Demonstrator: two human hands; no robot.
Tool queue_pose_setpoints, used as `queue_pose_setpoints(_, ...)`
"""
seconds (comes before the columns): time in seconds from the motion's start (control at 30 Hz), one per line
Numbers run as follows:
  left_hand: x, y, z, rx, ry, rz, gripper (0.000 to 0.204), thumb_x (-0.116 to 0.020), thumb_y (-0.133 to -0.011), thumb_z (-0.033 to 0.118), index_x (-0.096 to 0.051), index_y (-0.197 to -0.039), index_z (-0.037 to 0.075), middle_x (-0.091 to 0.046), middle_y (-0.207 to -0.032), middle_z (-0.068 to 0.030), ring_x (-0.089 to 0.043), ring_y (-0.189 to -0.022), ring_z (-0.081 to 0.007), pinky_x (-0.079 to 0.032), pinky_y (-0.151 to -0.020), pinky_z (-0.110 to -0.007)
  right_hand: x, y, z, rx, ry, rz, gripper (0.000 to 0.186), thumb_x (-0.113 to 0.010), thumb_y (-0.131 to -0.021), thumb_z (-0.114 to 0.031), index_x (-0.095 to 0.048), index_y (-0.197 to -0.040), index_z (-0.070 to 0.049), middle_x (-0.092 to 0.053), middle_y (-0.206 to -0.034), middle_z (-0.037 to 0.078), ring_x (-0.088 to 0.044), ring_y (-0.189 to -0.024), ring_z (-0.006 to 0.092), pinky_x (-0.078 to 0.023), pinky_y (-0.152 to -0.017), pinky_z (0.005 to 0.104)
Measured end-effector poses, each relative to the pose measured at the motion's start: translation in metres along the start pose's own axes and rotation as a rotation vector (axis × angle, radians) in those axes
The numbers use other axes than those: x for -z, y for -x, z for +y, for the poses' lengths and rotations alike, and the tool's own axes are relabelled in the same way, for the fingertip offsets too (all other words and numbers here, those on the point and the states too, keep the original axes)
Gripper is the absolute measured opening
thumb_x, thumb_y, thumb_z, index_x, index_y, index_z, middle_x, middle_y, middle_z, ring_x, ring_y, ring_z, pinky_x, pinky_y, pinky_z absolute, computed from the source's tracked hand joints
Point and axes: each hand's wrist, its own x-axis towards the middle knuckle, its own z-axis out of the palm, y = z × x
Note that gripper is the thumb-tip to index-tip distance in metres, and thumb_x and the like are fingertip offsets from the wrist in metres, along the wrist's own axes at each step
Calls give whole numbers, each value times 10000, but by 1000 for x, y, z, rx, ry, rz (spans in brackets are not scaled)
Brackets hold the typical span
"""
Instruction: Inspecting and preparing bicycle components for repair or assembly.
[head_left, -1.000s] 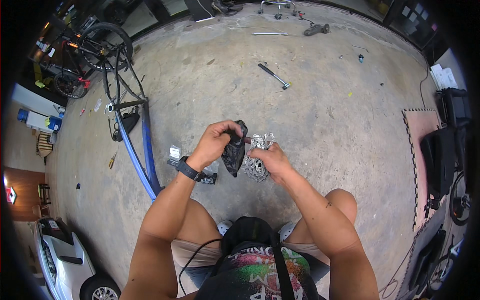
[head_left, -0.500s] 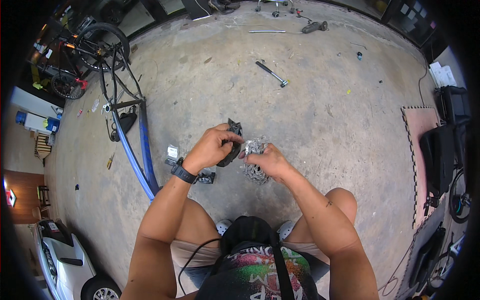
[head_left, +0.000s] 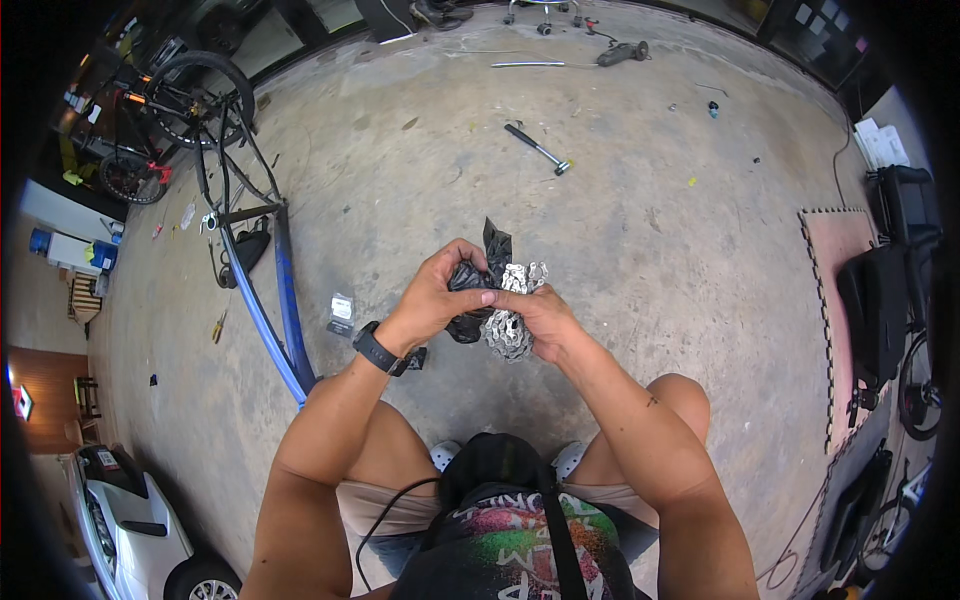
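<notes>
My left hand (head_left: 440, 293) is closed round a crumpled black plastic wrapper (head_left: 465, 320), whose upper end sticks up past my fingers. My right hand (head_left: 540, 325) grips a bundle of silver bicycle chain (head_left: 508, 340), held just to the right of the wrapper, with loose links showing above my fingers. The tips of my thumbs meet in front of both things. Behind my left wrist, a labelled small packet (head_left: 341, 313) lies on the concrete, and another dark piece (head_left: 417, 357) is partly hidden by that wrist.
A blue bicycle frame (head_left: 288, 290) and a bicycle (head_left: 200, 95) are at left, above a silver car (head_left: 150, 540). A hammer (head_left: 537, 150) lies ahead, screwdriver (head_left: 218, 325) left, grinder (head_left: 622, 53) farther back. Foam mats (head_left: 828, 250) and black padded items (head_left: 868, 310) line the right.
My left hand has moved slightly right, its thumb now reaching across to my right thumb. The wrapper is more bunched, its end sticking higher. The chain stays in my right hand.
</notes>
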Motion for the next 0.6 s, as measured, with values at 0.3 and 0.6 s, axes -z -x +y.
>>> queue_pose_setpoints(0.3, 2, -2, 9, 97, -887, 270, 433, -668, -772, -18, -571, -1186, 62, -682, -810, -224, -671, -772, -437, -513, -704, -503, 5, -4, 1, 53, 261, 198, 245, -825, -800, -109, -723, -955, 51, -735, -893, 106, -679, -781, 164, -527, -717, 317)
queue_pose_setpoints(0.6, -10, -2, 15, -268, -1022, 289, 433, -656, -709, -18, -615, -1131, 72, -656, -814, -167, -660, -792, -409, -521, -707, -487, 10, -8, -7, 12, 246, 220, 190, -794, -806, -69, -719, -919, 65, -728, -852, 102, -660, -704, 160, -514, -629, 320)
